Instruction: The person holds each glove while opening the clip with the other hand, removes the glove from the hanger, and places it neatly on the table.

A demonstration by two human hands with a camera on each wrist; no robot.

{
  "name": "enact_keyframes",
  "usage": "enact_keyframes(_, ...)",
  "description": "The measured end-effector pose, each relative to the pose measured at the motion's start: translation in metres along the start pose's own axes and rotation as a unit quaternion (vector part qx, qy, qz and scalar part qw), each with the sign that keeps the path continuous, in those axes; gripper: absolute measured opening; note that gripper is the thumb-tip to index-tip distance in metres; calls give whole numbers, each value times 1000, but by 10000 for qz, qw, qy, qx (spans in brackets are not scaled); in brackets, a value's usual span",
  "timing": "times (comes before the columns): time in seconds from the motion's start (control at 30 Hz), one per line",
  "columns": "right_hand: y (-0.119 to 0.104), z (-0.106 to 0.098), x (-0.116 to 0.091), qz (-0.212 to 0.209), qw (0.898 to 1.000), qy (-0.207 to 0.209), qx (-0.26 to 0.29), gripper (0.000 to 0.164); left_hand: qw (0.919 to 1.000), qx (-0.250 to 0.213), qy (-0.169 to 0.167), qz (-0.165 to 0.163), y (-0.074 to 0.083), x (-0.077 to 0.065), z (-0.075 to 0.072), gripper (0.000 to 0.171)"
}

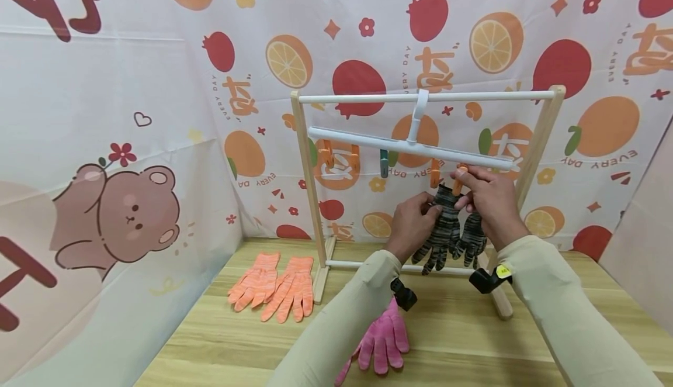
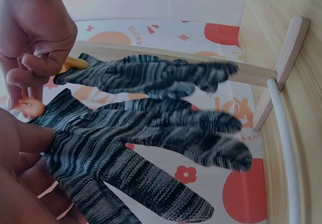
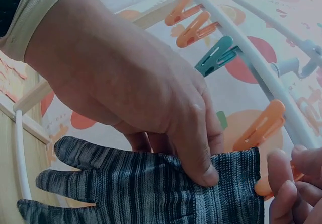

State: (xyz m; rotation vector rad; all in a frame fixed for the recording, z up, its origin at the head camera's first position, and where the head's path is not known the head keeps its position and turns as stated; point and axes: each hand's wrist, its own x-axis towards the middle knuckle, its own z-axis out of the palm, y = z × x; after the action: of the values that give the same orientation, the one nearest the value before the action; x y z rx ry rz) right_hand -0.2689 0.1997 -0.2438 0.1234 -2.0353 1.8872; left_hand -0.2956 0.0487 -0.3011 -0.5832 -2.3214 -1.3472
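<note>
A black-and-grey striped knit glove [image 1: 444,226] hangs fingers-down under a white hanger [image 1: 363,143]. My left hand [image 1: 412,223] pinches it below the cuff, thumb on the front in the right wrist view [image 3: 151,93]. My right hand [image 1: 491,203] pinches an orange clothespin [image 1: 458,180] at the cuff's edge; its tip meets the cuff in the left wrist view [image 2: 31,107]. How firmly it bites is hidden. A second striped glove [image 1: 473,236] hangs behind, with an orange clothespin [image 2: 75,63] at its cuff.
The tilted hanger hooks over a wooden rack's white top rod [image 1: 357,98]. More orange clothespins [image 1: 327,154] and a green one [image 1: 384,163] hang along it. Two orange gloves [image 1: 289,287] lie left on the wooden table [image 1: 210,346]; a pink glove [image 1: 385,340] lies in front.
</note>
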Motion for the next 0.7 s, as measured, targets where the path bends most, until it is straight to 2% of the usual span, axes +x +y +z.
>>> enact_keyframes(0.23,-1,5,-2,-17,9995,310,-41,44,9993,-352,28,-75,-6,-6,-3,8)
enact_keyframes(0.7,-3,14,-5,62,9974,704,-120,39,9972,-680,10,-315,-18,-15,-13,10)
